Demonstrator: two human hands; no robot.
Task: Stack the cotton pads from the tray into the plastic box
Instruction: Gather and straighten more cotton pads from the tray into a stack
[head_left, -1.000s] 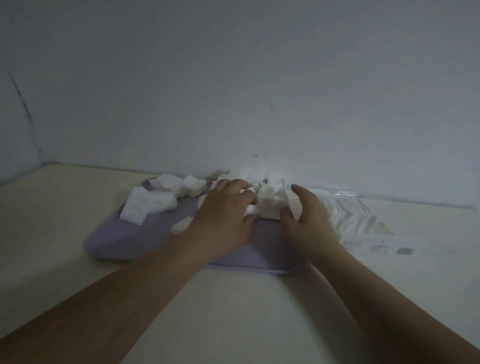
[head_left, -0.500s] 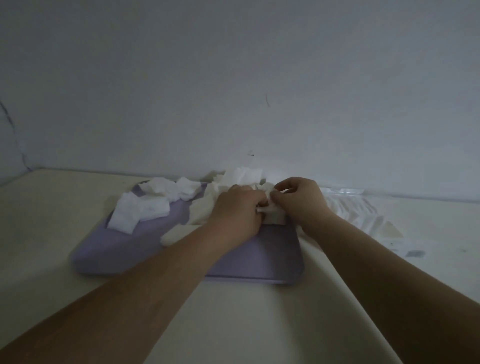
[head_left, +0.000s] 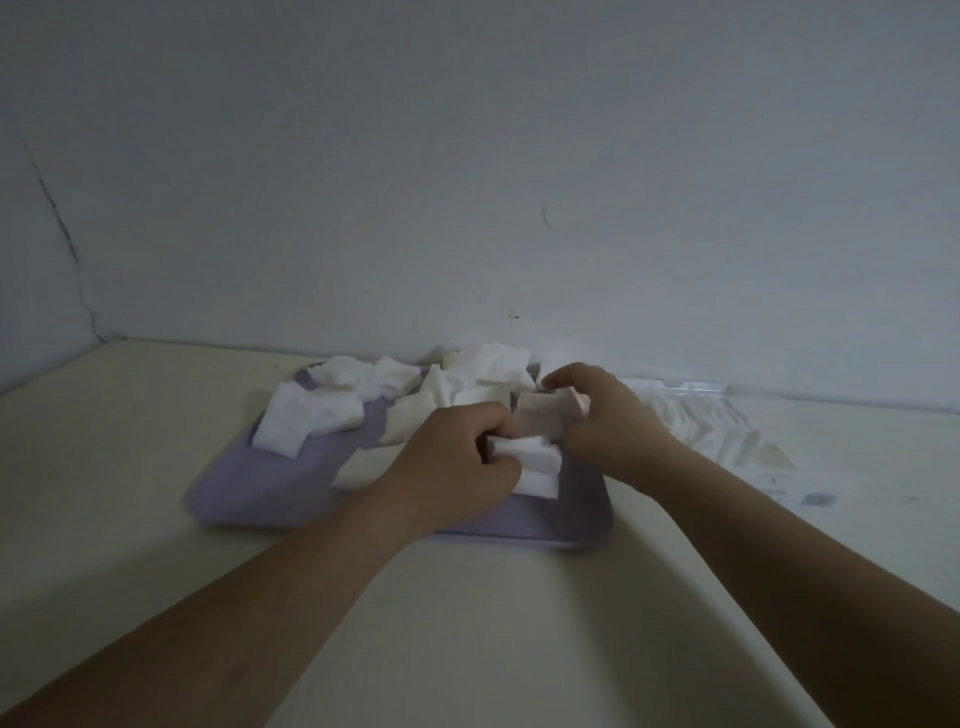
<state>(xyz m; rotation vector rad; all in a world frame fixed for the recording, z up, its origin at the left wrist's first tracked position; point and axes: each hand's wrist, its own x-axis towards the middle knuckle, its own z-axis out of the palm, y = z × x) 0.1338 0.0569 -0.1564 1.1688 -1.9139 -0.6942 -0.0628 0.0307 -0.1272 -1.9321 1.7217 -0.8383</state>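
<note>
A lilac tray lies on the cream table against the wall, with several white cotton pads heaped loosely over its far half. My left hand is closed around a small bundle of cotton pads above the tray's right side. My right hand pinches another pad just above that bundle, fingertips close to the left hand. The clear plastic box lies to the right of the tray, partly hidden behind my right hand, with white pads inside.
The wall rises straight behind the tray and box. A flat printed label or lid lies on the table right of the tray. Bare cream tabletop stretches to the left and toward me.
Both hands went from spread over the pile to closing on pads. The left hand now holds a small bundle pulled toward the tray's near right side, and the right hand pinches one above it.
</note>
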